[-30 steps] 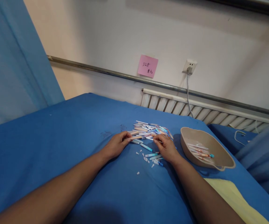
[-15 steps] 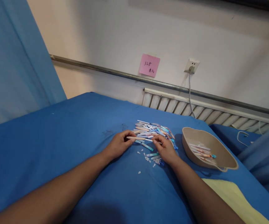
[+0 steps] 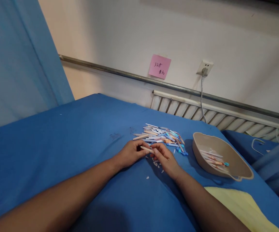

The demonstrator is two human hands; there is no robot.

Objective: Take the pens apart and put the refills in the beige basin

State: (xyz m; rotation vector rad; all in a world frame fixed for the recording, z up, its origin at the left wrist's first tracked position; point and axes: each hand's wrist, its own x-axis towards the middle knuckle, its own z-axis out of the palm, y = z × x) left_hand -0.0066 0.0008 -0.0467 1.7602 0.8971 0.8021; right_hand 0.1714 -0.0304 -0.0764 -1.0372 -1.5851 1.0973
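My left hand (image 3: 130,153) pinches a slim cream pen barrel (image 3: 146,149) between thumb and fingers. At its right end my right hand (image 3: 166,160) closes on the same barrel, fingertips almost meeting those of the left. What lies under the right fingers is hidden. Just beyond both hands spreads a pile of pen parts (image 3: 157,131): white refill sticks, cream barrels, and blue, teal and orange pieces. Several small white tips (image 3: 156,163) are scattered on the blue cloth below the hands, partly covered by the right hand.
A beige basin (image 3: 244,169) to the right holds several pens (image 3: 213,157). A yellow cloth (image 3: 236,203) lies by my right forearm. Behind the blue-covered surface (image 3: 86,129) are a radiator (image 3: 175,106), a metal rail (image 3: 120,74), a pink note (image 3: 160,66) and a plugged-in socket (image 3: 205,67).
My hands have come closer together; the white refill that showed between them is no longer visible. A cream barrel now lies at the pile's left edge. The view has shifted slightly.
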